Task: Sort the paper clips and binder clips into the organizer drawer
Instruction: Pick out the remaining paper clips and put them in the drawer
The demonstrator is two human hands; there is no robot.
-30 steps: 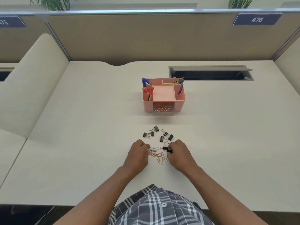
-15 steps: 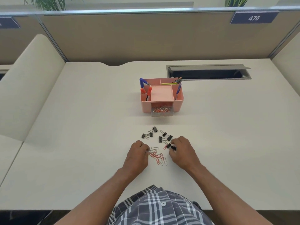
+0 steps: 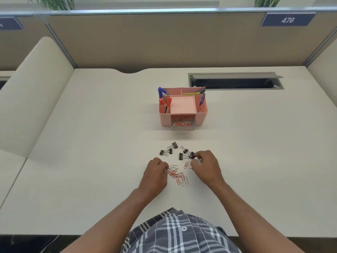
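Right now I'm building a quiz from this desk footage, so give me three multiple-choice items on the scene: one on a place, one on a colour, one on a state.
1. Where do the loose binder clips lie?
A. Between the organizer and the hands
B. Inside the top tray
C. Left of the left hand, at the desk edge

2. What colour is the organizer?
A. Grey
B. Pink
C. Green

3. How is the clear drawer?
A. Shut and empty
B. Taken out, lying on the desk
C. Pulled partly open, with paper clips inside

Answers:
1 A, they lie on the desk before the organizer, just beyond the left hand and right hand.
2 B, its walls and tray are pink.
3 C, its front juts out of the organizer's base and red and silver clips show inside.
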